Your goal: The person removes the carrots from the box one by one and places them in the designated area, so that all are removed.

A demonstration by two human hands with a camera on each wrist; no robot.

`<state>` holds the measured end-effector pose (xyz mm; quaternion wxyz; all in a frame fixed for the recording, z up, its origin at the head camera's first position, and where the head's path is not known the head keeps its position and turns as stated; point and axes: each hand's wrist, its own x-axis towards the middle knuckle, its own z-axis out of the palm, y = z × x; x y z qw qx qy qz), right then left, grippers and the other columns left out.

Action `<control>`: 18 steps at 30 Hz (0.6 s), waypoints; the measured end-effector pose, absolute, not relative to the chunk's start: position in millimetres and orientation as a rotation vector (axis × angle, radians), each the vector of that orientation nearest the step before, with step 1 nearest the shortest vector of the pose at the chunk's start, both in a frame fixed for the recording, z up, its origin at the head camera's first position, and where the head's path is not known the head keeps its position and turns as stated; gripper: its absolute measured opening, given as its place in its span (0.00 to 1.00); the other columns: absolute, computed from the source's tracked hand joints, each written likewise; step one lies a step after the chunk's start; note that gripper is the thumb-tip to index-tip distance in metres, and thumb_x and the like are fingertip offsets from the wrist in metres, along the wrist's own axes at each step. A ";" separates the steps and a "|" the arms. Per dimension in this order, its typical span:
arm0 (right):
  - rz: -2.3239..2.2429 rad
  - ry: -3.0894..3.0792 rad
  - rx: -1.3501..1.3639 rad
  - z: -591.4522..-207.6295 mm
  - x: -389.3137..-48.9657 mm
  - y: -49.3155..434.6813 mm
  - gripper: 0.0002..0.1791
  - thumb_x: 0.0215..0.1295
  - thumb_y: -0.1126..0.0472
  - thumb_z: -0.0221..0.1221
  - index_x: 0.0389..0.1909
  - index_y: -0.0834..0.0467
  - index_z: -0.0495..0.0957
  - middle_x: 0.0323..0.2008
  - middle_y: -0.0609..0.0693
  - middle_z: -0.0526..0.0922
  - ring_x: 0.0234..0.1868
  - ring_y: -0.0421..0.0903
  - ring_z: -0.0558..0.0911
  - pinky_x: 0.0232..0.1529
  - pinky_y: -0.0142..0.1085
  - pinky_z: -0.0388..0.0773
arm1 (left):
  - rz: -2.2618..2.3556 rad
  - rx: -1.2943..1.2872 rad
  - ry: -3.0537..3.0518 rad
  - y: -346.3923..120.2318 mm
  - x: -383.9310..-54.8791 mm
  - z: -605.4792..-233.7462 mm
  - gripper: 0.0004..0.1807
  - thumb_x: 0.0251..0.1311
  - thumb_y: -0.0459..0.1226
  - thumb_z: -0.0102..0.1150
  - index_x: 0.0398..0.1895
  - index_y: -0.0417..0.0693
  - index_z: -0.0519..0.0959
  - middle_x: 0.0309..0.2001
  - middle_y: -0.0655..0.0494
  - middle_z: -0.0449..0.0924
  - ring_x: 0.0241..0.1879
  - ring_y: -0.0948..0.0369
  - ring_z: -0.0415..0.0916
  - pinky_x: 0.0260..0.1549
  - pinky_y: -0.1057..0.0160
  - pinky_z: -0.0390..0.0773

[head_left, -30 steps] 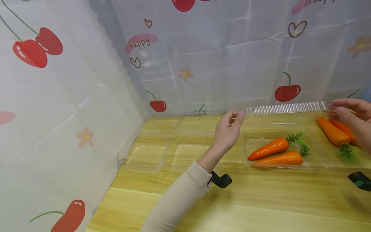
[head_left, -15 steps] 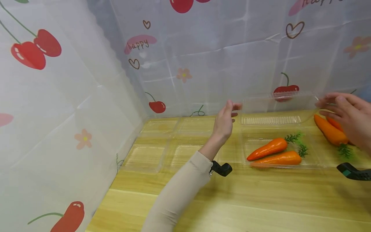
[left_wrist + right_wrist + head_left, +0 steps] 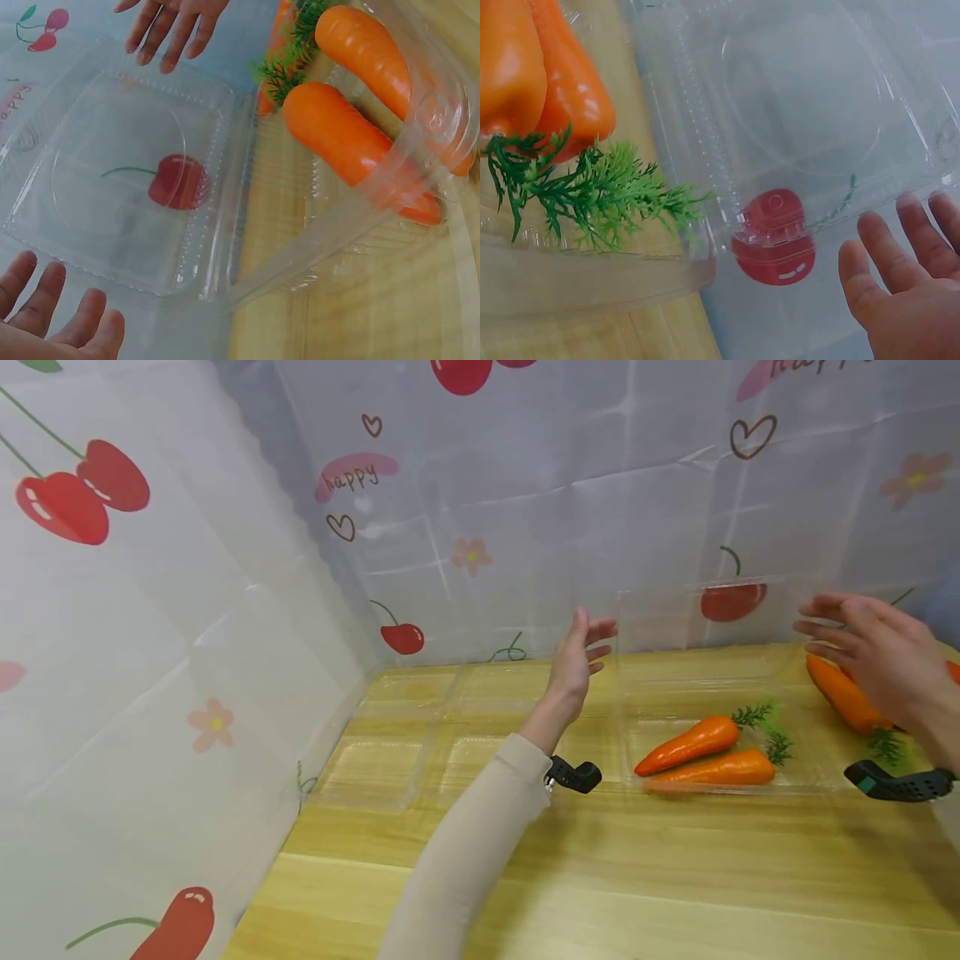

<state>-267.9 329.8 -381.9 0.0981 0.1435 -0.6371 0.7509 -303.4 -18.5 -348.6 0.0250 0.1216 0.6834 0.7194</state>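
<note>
A clear plastic clamshell box (image 3: 817, 777) lies on the wooden table with its hinged lid (image 3: 675, 627) raised upright near the back curtain. Two orange carrots (image 3: 690, 745) with green tops (image 3: 289, 71) lie side by side in its base. My left hand (image 3: 572, 668) is held at the lid's left side, fingers apart, gripping nothing. On the other side, my right hand (image 3: 877, 647) has its fingers extended toward the lid's right edge. In the right wrist view its fingertips (image 3: 911, 206) are close to that edge; contact is hard to tell.
More orange carrots (image 3: 840, 693) lie on the table to the right, partly behind the right hand. Several clear plastic containers (image 3: 375, 768) stand on the left. A cherry-printed curtain (image 3: 525, 527) borders the table's back and left.
The lid has swung from a low tilt over the carrots to upright at the back. Both hands have released its edges, fingers now spread, and the right hand has shifted left.
</note>
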 end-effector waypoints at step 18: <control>2.055 -2.410 0.212 -383.9 -287.1 329.8 0.38 0.82 0.43 0.42 0.84 0.54 0.45 0.56 0.27 0.71 0.47 0.19 0.78 0.43 0.18 0.77 | 2.108 0.134 2.115 -7.7 -317.5 -371.3 0.31 0.77 0.59 0.46 0.76 0.58 0.69 0.70 0.52 0.75 0.68 0.36 0.72 0.63 0.32 0.73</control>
